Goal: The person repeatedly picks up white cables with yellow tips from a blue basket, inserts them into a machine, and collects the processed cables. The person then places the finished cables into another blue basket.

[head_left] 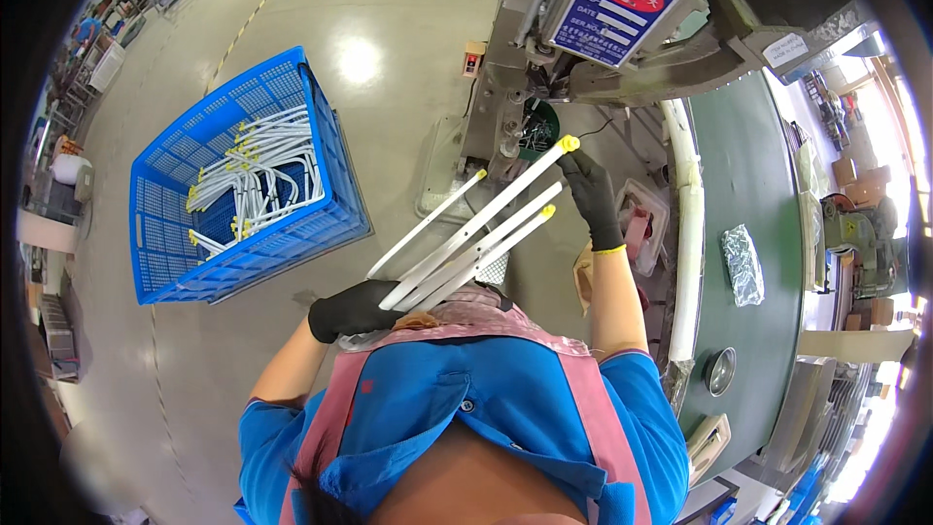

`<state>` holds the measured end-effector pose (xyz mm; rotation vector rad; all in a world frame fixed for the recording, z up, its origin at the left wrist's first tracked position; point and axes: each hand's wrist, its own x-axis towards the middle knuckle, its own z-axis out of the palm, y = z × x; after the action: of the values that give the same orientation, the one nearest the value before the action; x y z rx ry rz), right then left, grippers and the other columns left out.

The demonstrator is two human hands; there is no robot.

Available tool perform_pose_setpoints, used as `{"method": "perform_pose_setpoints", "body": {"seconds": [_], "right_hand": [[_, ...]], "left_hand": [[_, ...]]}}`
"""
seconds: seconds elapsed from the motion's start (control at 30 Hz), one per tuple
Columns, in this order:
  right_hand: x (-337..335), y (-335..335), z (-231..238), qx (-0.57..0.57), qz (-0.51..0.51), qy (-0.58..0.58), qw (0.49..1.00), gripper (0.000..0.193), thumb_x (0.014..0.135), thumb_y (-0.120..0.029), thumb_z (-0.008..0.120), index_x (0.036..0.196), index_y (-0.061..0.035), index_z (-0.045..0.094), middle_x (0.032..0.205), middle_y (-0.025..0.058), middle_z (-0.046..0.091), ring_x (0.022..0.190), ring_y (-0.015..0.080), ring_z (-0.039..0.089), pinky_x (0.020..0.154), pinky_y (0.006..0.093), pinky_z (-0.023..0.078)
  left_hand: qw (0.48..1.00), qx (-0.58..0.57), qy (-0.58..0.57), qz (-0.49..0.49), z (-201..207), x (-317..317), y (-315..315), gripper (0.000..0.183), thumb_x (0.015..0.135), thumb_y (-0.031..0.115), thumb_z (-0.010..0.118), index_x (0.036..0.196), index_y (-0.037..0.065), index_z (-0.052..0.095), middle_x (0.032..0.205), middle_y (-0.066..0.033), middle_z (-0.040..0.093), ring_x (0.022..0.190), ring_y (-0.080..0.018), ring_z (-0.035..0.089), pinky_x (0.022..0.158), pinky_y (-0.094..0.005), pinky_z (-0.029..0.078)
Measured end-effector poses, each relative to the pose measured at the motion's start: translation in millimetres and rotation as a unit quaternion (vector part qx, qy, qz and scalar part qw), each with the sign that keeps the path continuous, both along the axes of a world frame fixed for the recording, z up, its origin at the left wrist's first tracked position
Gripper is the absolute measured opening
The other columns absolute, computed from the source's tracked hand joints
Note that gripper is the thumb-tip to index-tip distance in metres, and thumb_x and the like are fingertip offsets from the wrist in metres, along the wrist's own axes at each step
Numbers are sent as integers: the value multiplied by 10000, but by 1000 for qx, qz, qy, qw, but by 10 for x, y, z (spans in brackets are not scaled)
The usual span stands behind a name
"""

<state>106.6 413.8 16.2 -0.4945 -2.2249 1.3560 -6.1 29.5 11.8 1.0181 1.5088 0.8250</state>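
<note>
My left hand [352, 311], in a dark glove, is closed round the lower ends of several white tubes [474, 224] held in front of my apron. They fan out up and to the right, and some have small holes along them. My right hand [590, 196], gloved too with a yellow cuff edge, is closed at the upper end of the longest tube, by its yellow end cap [569, 144]. Its fingertips are partly hidden. Similar white tubes [277, 160] with yellow ends lie heaped in a blue plastic crate [219, 272] to my left.
A machine with a blue and red plate [614, 10] stands ahead, with a dark green bin [540, 128] of small metal parts under it. On my right runs a green-topped bench [743, 360] carrying a clear plastic bag [742, 265] and a round metal dish [720, 371].
</note>
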Motion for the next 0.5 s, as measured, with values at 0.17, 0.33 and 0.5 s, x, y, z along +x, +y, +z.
{"method": "perform_pose_setpoints", "body": {"seconds": [0.17, 0.33, 0.5], "right_hand": [[-152, -137, 76, -21, -19, -11, 1000, 314, 889, -167, 590, 1136, 26, 573, 907, 40, 631, 835, 88, 553, 756, 244, 451], [-355, -330, 252, -35, -45, -2, 998, 303, 880, -168, 601, 1112, 28, 588, 855, 34, 636, 775, 86, 553, 729, 246, 458], [-555, -337, 361, 91, -51, 27, 994, 253, 872, -236, 592, 986, -10, 604, 692, 110, 589, 588, 170, 551, 580, 300, 441]], "left_hand": [[996, 9, -80, 32, -13, -62, -129, 366, 850, 107, 597, 1200, 13, 544, 1081, -123, 633, 955, -169, 587, 878, -297, 450], [997, 44, -58, 39, 15, -123, -169, 401, 870, 158, 585, 1242, 25, 517, 1074, -117, 632, 926, -165, 578, 853, -286, 451], [995, -11, -61, 77, 50, -198, -231, 422, 848, 233, 617, 1182, -15, 548, 1014, -110, 633, 892, -150, 569, 818, -279, 449]]}}
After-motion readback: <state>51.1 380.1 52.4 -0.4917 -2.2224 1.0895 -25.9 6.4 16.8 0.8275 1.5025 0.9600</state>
